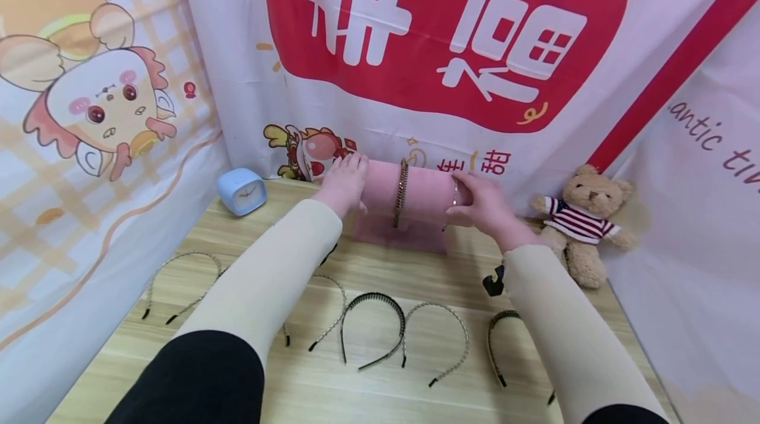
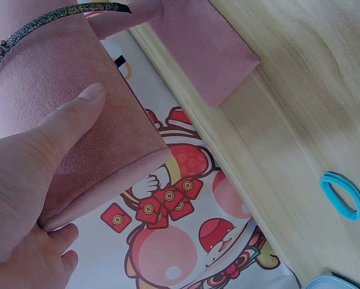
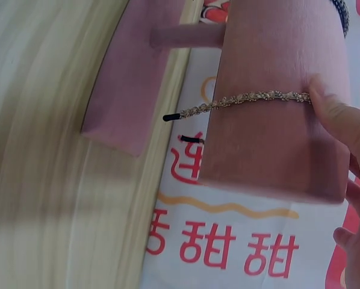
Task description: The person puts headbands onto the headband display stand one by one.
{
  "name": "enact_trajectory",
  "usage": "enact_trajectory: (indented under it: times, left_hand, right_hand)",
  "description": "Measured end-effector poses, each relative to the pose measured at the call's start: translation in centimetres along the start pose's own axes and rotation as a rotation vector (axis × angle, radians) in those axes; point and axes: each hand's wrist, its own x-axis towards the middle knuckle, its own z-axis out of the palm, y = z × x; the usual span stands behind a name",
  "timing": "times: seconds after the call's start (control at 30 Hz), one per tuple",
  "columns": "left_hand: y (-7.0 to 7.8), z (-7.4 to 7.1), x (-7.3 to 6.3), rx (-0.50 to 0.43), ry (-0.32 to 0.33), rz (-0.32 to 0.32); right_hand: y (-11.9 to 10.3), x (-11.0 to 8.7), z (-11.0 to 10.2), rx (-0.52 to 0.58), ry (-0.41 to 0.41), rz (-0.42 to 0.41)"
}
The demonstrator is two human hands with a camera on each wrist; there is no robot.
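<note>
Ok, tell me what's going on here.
A person's left hand grips one end of a pink stand; the right hand holds the other end and touches a pale headband there. A darker headband sits over the stand's middle. More headbands lie on the table in front.

1. Upper middle, I face a white cloth (image 1: 231,35) with a red panel (image 1: 429,55).
2. At upper left, I see a checked cartoon cloth (image 1: 35,200).
3. Far right, a lettered pale cloth (image 1: 695,226).
4. A wood-grain tabletop (image 1: 368,397) fills my lower frame.
</note>
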Motion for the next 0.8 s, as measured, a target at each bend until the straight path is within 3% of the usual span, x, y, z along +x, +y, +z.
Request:
enact_trajectory:
  times: [0.33, 0.57, 0.8]
  left_hand:
    - [-0.4, 0.6, 0.6, -0.008, -0.014, -0.001]
    - [-0.5, 0.7, 0.8, -0.013, -0.018, -0.003]
    - [-0.6, 0.6, 0.7, -0.018, -0.023, -0.005]
  right_hand:
    - [-2.7, 1.3, 1.1, 0.037, -0.008, -0.024]
    - [-4.1, 2.3, 2.1, -0.06, -0.002, -0.065]
    - [-5.3, 3.0, 2.9, 0.008, -0.012, -0.084]
